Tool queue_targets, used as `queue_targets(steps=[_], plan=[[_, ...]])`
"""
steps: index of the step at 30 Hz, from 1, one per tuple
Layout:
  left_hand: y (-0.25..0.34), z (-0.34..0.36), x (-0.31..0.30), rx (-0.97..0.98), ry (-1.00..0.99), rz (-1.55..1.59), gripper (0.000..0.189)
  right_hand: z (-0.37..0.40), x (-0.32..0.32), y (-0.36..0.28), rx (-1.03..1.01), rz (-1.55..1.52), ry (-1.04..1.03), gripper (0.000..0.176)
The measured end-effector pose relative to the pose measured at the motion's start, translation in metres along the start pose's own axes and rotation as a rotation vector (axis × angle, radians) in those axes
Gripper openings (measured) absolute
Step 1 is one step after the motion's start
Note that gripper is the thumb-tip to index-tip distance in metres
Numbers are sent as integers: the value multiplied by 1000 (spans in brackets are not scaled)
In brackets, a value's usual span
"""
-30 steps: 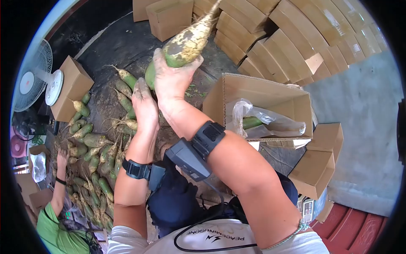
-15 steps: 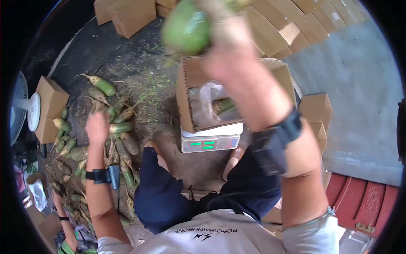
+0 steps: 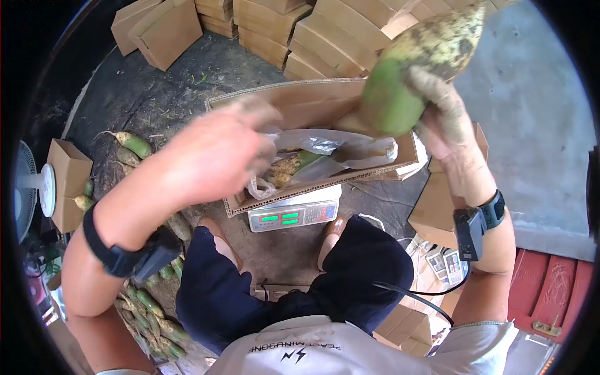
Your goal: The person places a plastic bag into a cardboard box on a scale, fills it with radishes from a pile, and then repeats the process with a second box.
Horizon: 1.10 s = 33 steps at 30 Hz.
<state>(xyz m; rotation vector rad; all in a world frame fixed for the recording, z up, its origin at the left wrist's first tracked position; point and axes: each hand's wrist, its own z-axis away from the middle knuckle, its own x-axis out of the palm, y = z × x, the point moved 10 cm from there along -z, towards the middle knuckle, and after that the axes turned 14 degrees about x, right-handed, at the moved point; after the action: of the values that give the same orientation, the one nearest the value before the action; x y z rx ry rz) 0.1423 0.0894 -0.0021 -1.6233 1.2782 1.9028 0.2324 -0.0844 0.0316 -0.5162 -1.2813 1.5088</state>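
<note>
A large green and cream radish (image 3: 409,81) is gripped in my right hand (image 3: 447,115), raised over the right end of an open cardboard box (image 3: 312,103). Inside the box, a clear plastic bag (image 3: 362,147) lies around another radish (image 3: 294,165). My left hand (image 3: 228,147) is above the box's left side, blurred by motion, so I cannot make out its fingers well. Beneath the box stands a digital scale (image 3: 294,215) with green lit displays.
Radishes (image 3: 156,319) lie piled on the floor at the left, near a fan (image 3: 28,184). Stacked cardboard boxes (image 3: 337,40) line the back. At the right are another box (image 3: 437,209) and small keypad devices (image 3: 447,265).
My right hand has moved right with the radish. My left hand has risen from the floor pile to the box. The box now sits turned, with its opening wider in view.
</note>
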Motion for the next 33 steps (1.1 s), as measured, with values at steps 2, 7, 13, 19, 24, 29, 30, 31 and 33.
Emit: queue_targets(steps=[2,7,13,19,24,29,30,31,33], plan=[[-3,-16,42,84,-287,-28,18,-11,9,10,-2,156,-1,45],[-15,-4,67,-91,-609,-45,30,-45,47,63,252,547,-320,64],[-20,15,51,-7,-372,-130,39,-68,77,132,463,552,-631,81],[-21,29,47,-50,-281,-68,35,-92,73,184,540,648,-674,87],[-14,38,21,30,27,-122,36,-114,31,211,384,959,-610,78],[-18,40,24,6,-62,-19,45,-124,-16,224,212,1541,-410,68],[-17,39,23,21,-61,-19,48,-127,-25,227,205,1639,-364,66],[-18,40,26,12,-86,-22,51,-127,-26,225,300,1742,-305,64],[-17,40,30,2,-135,-19,55,-122,-34,214,500,1941,-174,61]])
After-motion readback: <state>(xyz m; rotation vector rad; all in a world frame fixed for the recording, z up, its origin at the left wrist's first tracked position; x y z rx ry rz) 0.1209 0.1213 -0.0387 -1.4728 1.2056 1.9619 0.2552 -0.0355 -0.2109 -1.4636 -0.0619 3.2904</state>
